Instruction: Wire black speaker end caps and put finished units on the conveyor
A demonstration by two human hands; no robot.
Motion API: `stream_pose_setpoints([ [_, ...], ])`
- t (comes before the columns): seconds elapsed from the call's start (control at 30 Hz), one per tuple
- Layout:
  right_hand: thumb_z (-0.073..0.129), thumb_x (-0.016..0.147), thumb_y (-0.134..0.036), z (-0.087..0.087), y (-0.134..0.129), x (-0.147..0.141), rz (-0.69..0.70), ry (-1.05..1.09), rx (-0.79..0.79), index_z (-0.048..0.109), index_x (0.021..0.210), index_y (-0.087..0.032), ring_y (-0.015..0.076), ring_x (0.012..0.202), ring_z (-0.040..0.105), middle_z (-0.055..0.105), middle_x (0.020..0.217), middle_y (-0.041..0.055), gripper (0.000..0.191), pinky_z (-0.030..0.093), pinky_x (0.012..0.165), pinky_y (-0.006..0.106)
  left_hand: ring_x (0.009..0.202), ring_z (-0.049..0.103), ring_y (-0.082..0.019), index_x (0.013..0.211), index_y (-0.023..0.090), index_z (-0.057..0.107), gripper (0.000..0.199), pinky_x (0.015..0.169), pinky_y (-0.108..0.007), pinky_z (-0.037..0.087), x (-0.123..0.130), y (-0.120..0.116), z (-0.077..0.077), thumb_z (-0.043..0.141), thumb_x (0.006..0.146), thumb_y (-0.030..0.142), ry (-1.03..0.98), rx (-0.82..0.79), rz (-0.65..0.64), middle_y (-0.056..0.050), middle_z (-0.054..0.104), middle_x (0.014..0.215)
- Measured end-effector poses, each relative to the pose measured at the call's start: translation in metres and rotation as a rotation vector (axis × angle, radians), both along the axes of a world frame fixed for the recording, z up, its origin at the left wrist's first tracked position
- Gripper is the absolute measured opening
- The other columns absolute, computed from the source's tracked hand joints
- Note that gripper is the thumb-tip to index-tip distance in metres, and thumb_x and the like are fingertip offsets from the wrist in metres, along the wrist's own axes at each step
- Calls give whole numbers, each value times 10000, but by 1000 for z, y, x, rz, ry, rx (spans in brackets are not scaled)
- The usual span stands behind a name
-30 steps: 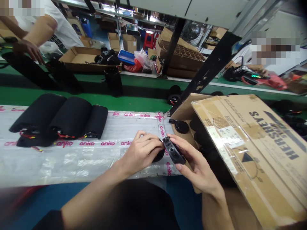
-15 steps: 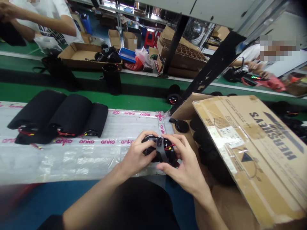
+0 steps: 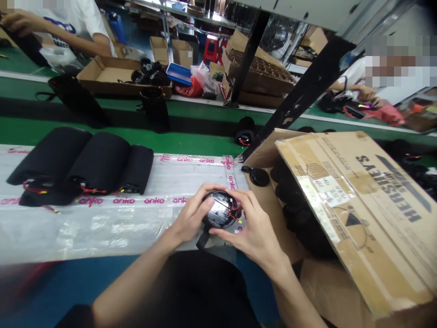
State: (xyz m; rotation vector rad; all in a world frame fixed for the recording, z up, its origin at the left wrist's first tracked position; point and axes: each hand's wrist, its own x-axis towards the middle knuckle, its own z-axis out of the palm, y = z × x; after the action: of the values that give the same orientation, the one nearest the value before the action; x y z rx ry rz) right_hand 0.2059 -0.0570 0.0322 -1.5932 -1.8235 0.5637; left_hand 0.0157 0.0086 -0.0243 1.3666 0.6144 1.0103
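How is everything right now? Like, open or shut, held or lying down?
Round part: held, wires showing.
Left hand: closed on the round part.
Right hand: closed on it too.
Black rolls: lying side by side.
Hershey's box: open, black things inside.
Black disc: lying at the box's mouth.
Shallow carton: open.
Blue tray: looks tilted.

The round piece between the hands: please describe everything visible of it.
The round piece looks like dark, glossy plastic, its streaked grey face turned up. Thin red wires with a yellow tip show at its right; a dark strap sticks out below. The left hand and right hand grip its sides over the plastic-covered surface. Its underside is hidden.
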Motion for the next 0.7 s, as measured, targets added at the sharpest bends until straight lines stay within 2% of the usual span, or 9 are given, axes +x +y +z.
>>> stream_pose_setpoints([
  [0.03, 962, 728, -559, -8, -3, 0, 6, 62, 10, 584, 1458, -295, 380, 1273, 668, 636, 1385, 130, 863, 601, 1073, 570, 1331, 639, -274, 1351, 222, 660, 394, 1152, -386, 481, 2, -1, 0, 480, 1113, 480, 64, 35, 14, -94, 703, 1380],
  [0.1, 879, 828, -568, -27, -11, -5, -29, 273, 28, 510, 1546, -312, 355, 1319, 637, 595, 1470, 130, 847, 571, 1110, 542, 1261, 669, -267, 1321, 218, 679, 422, 1098, -376, 507, 7, -5, -1, 429, 1127, 496, 108, 64, 59, -90, 724, 1332],
  [0.17, 736, 966, -514, -46, -20, -14, -147, 544, 61, 429, 1603, -326, 310, 1297, 651, 592, 1496, 122, 733, 576, 1084, 496, 1238, 680, -263, 1333, 210, 667, 441, 1084, -380, 514, 12, -11, -3, 393, 1137, 494, 94, 46, 99, -102, 719, 1351],
  [0.23, 668, 1018, -436, -61, -25, -27, -291, 758, 113, 483, 1551, -313, 281, 1279, 668, 638, 1449, 111, 578, 570, 1074, 462, 1238, 680, -256, 1346, 207, 637, 426, 1090, -388, 513, 15, -18, -7, 393, 1141, 490, 59, 21, 165, -116, 703, 1374],
  [0.3, 713, 993, -399, -70, -25, -38, -363, 868, 143, 603, 1423, -287, 274, 1282, 677, 685, 1394, 100, 458, 556, 1093, 448, 1255, 672, -253, 1307, 212, 600, 377, 1090, -399, 517, 18, -26, -12, 431, 1133, 501, -7, 25, 269, -121, 695, 1372],
  [0.4, 761, 962, -381, -70, -21, -45, -380, 935, 128, 723, 1280, -261, 268, 1224, 719, 753, 1314, 88, 341, 568, 1089, 446, 1285, 664, -257, 1247, 221, 561, 322, 1091, -425, 523, 22, -37, -16, 472, 1124, 504, -77, 59, 412, -125, 692, 1374],
  [0.5, 793, 941, -359, -63, -19, -43, -378, 943, 119, 796, 1182, -248, 285, 1222, 743, 804, 1269, 91, 265, 567, 1118, 481, 1326, 648, -263, 1251, 216, 581, 291, 1136, -458, 491, 25, -44, -13, 460, 1134, 454, -53, 39, 476, -129, 690, 1406],
  [0.6, 788, 946, -350, -57, -20, -41, -396, 877, 127, 824, 1170, -239, 310, 1250, 742, 811, 1297, 110, 253, 556, 1143, 533, 1282, 671, -261, 1166, 212, 603, 222, 1112, -451, 502, 22, -39, -7, 485, 1115, 392, -86, -66, 462, -113, 724, 1347],
  [0.7, 772, 960, -361, -59, -19, -44, -419, 861, 137, 827, 1189, -242, 315, 1279, 729, 805, 1321, 110, 264, 527, 1178, 556, 1212, 702, -259, 1116, 213, 618, 169, 1055, -417, 534, 16, -22, -8, 582, 1051, 365, -125, -92, 338, -90, 756, 1267],
])
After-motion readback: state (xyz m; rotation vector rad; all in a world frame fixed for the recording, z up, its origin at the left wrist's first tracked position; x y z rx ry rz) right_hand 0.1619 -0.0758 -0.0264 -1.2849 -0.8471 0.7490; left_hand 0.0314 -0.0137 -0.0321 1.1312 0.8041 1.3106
